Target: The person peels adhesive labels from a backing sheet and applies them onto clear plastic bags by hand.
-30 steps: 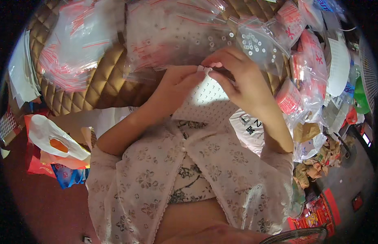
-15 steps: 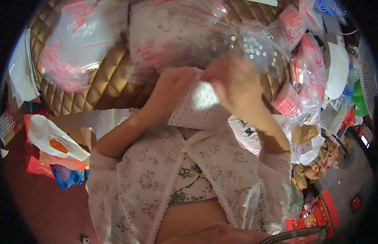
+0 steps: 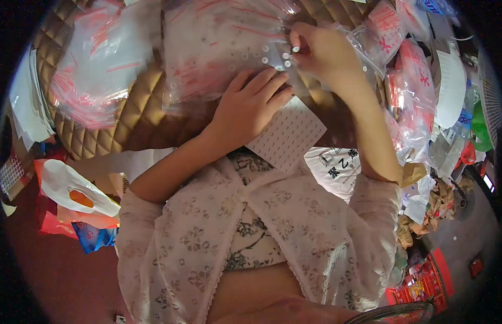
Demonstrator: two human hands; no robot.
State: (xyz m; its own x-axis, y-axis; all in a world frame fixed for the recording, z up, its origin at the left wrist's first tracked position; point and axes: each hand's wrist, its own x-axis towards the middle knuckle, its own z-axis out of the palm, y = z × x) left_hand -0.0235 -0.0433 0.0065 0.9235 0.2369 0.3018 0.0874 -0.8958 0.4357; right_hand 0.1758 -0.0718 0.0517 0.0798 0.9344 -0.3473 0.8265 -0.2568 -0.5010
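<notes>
My right hand (image 3: 329, 56) is closed in a pinch, with a small white round piece (image 3: 296, 49) at its fingertips. It hovers over clear plastic bags, where several similar white discs (image 3: 265, 48) lie loose. My left hand (image 3: 248, 108) rests with fingers stretched and spread, touching the upper left part of a square white card (image 3: 291, 132) with rows of small dark marks. Its thumb is hidden. The card lies tilted at the near edge of a brown quilted surface (image 3: 148, 100). Just left of the discs are clear zip bags with red strips (image 3: 208, 48).
Another heap of red-striped zip bags (image 3: 99, 70) covers the far left. Bags of pink-printed packs (image 3: 416, 70) crowd the right side. Near my lap sits a white printed sack (image 3: 337, 173). A white bag with a handle hole (image 3: 72, 183) stands at left.
My hands have separated from the card's top edge. The right hand moved up and right to the discs; the left now lies flatter on the card, which has turned to a diagonal.
</notes>
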